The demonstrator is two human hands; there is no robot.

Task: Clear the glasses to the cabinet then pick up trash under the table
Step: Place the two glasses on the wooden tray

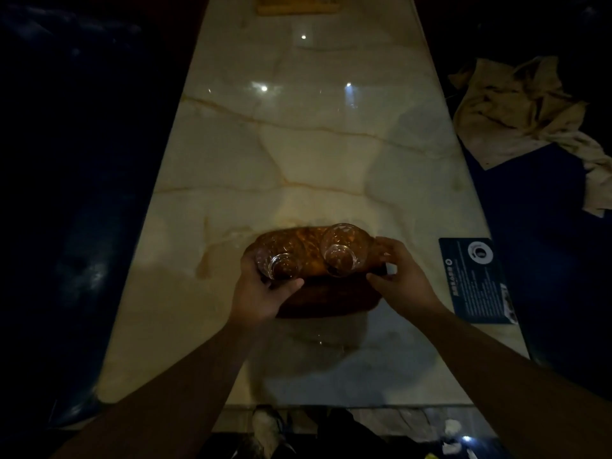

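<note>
Marble table [298, 154] fills our view; on its near half sits a wooden tray [318, 294] carrying two glasses [341, 250]. Our left hand [261, 293] and right hand [402, 276] clamp its opposite ends.

Cream marble table [298, 154] with orange veins; mottled brown tray [311, 253]; dark blue card [477, 279]
</note>
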